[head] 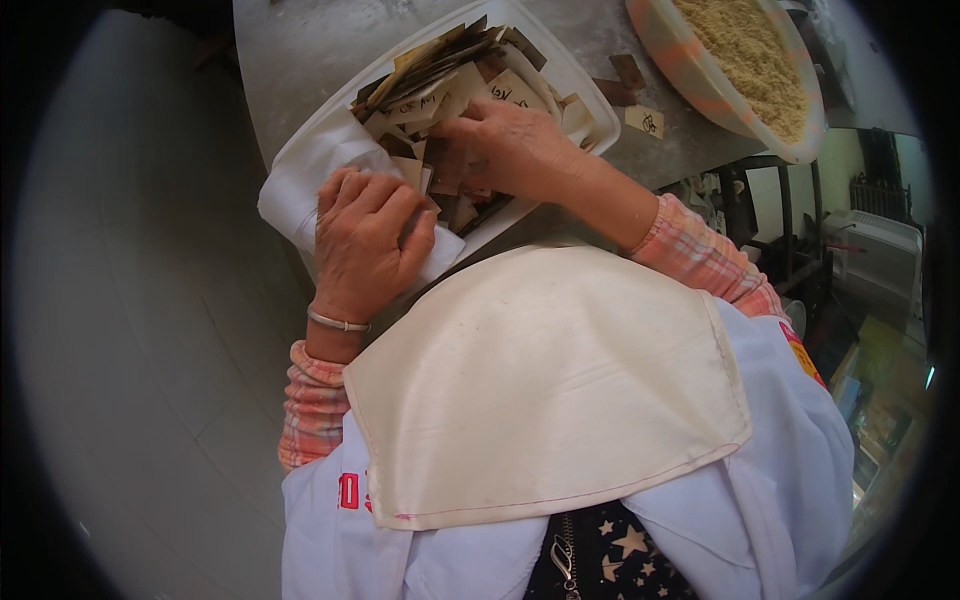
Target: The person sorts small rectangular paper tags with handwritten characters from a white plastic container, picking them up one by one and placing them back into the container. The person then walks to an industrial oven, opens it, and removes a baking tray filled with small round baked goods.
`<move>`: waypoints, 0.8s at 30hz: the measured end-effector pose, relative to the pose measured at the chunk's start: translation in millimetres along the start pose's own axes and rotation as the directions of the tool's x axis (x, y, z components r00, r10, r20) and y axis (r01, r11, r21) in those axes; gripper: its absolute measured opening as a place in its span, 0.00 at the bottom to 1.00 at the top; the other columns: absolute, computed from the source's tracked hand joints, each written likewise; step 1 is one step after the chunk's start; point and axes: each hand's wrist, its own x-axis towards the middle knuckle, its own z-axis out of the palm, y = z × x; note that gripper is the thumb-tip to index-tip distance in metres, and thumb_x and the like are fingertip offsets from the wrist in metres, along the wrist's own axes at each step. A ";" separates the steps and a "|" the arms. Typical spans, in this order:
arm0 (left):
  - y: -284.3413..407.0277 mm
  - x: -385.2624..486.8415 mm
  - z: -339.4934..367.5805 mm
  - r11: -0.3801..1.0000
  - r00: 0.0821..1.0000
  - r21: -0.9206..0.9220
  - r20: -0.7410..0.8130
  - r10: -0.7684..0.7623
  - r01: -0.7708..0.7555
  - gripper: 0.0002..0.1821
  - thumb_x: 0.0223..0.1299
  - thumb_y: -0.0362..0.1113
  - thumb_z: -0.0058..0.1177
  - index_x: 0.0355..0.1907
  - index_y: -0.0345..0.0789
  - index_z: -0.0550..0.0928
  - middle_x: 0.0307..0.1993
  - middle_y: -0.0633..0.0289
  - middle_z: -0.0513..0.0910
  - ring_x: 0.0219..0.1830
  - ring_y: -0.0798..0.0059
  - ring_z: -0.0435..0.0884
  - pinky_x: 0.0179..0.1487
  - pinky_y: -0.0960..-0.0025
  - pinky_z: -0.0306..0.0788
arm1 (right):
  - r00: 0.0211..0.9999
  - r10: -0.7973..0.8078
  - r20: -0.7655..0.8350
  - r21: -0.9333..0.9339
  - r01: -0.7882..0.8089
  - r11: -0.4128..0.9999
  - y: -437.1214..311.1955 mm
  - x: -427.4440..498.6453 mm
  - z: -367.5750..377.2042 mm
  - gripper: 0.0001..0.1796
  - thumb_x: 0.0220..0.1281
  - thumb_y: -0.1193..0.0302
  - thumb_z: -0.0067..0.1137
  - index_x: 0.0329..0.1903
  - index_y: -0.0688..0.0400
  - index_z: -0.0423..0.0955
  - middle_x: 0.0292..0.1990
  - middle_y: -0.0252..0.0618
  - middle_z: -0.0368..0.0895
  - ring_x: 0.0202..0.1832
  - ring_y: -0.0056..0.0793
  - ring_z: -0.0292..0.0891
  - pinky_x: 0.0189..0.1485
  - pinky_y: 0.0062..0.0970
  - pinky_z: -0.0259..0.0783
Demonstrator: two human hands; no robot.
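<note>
A white plastic tub (604, 112) holds a jumble of small cards and thin brown pieces (420, 105), several with handwriting. White sheeting (300, 176), cloth or plastic, is folded over its left end and rim. My left hand (367, 225) has its fingers curled over this sheeting at the tub's near left, with a bracelet at the wrist. Inside the tub, my right hand (517, 150) reaches among the cards from the right. Its fingertips are partly hidden, and I cannot tell whether a piece is pinched between them.
The tub stands on a grey metal table (292, 60). To its right lie brown pieces (626, 71) and a marked card (645, 121). Beyond them is a wide basin (660, 60) of pale crumbly material (750, 60). A dark rack (784, 210) and a white crate (874, 247) stand farther right.
</note>
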 end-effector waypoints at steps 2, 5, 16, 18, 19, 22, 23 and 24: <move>2.7 1.5 2.6 1.000 1.000 0.025 0.008 -0.017 0.017 0.21 0.69 0.39 0.69 0.63 0.38 0.91 0.59 0.62 0.91 0.59 0.62 0.85 0.80 0.52 0.68 | 0.993 0.071 0.090 -0.023 -0.069 0.997 5.2 7.7 -4.1 0.32 0.62 0.55 0.84 0.69 0.36 0.87 0.54 0.38 0.87 0.61 0.45 0.90 0.61 0.45 0.87; 3.8 3.3 5.7 0.995 0.996 0.097 0.072 -0.045 0.038 0.31 0.70 0.41 0.67 0.75 0.38 0.86 0.67 0.61 0.90 0.63 0.61 0.84 0.80 0.53 0.68 | 0.988 0.084 0.126 -0.035 -0.080 0.996 10.8 8.8 -5.5 0.35 0.60 0.56 0.85 0.71 0.36 0.85 0.57 0.39 0.87 0.62 0.46 0.90 0.62 0.45 0.86; -5.8 -4.4 3.7 0.998 0.987 -0.031 -0.148 -0.057 0.053 0.09 0.59 0.30 0.67 0.42 0.39 0.91 0.50 0.66 0.93 0.55 0.60 0.87 0.67 0.55 0.72 | 0.980 0.115 0.160 0.037 -0.122 0.992 13.4 6.5 -11.6 0.38 0.57 0.59 0.86 0.72 0.36 0.84 0.56 0.38 0.85 0.61 0.45 0.89 0.62 0.45 0.84; -5.5 -4.0 2.8 0.998 0.985 -0.035 -0.158 -0.063 0.058 0.06 0.58 0.30 0.67 0.39 0.39 0.90 0.46 0.67 0.93 0.53 0.61 0.87 0.66 0.56 0.72 | 0.979 0.109 0.171 0.042 -0.118 0.992 12.2 6.3 -15.0 0.38 0.57 0.59 0.86 0.73 0.37 0.84 0.55 0.38 0.85 0.60 0.45 0.89 0.62 0.44 0.84; -5.5 -3.6 2.9 0.997 0.984 -0.039 -0.164 -0.065 0.060 0.04 0.58 0.30 0.67 0.37 0.39 0.89 0.44 0.67 0.93 0.51 0.61 0.87 0.66 0.57 0.72 | 0.981 0.098 0.168 0.041 -0.106 0.994 11.9 5.2 -16.5 0.39 0.56 0.59 0.86 0.73 0.37 0.84 0.55 0.38 0.85 0.60 0.45 0.89 0.62 0.44 0.84; -6.8 -4.9 5.5 0.997 0.979 -0.040 -0.190 -0.072 0.066 0.03 0.58 0.29 0.67 0.35 0.38 0.88 0.42 0.67 0.92 0.50 0.61 0.86 0.65 0.57 0.72 | 0.993 0.063 0.103 0.037 -0.067 0.997 1.2 1.3 -22.7 0.40 0.56 0.60 0.86 0.74 0.39 0.84 0.54 0.37 0.85 0.61 0.44 0.88 0.62 0.43 0.84; -6.5 -4.5 6.1 0.997 0.977 -0.042 -0.197 -0.078 0.071 0.03 0.58 0.29 0.67 0.35 0.38 0.88 0.42 0.67 0.92 0.49 0.62 0.86 0.64 0.57 0.72 | 0.996 0.051 0.072 0.036 -0.054 0.998 -1.9 0.3 -23.4 0.40 0.56 0.60 0.86 0.74 0.40 0.84 0.54 0.37 0.85 0.61 0.43 0.88 0.61 0.43 0.84; -5.5 -3.6 6.1 0.996 0.976 -0.044 -0.203 -0.081 0.074 0.03 0.58 0.29 0.67 0.35 0.38 0.88 0.41 0.67 0.92 0.49 0.62 0.86 0.64 0.57 0.72 | 0.999 0.014 0.048 0.030 -0.015 0.999 -4.7 1.5 -21.0 0.41 0.56 0.59 0.87 0.74 0.40 0.84 0.55 0.37 0.85 0.61 0.43 0.88 0.62 0.43 0.84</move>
